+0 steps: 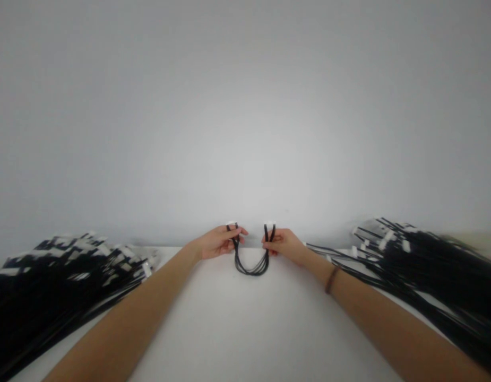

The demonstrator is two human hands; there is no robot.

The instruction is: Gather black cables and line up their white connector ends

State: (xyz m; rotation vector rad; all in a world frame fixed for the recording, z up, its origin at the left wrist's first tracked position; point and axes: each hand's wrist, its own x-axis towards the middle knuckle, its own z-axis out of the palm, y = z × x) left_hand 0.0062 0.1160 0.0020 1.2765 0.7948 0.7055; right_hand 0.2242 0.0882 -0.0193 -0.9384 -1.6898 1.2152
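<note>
A short black cable harness (251, 272) hangs in a U between my two hands, its several thin wires bowed downward. White connectors top both of its ends. My left hand (219, 241) pinches one end just under the connector, some of its fingers stretched past the wires. At the other end, my right hand (283, 245) grips the wires between thumb and fingers below the second connector. A dark band circles my right wrist.
On the left lies a large heap of black cables (70, 281) with white connectors. A similar pile of black cables (424, 276) spreads on the right. The white table (253, 329) meets a plain pale wall (245, 116) just behind my hands.
</note>
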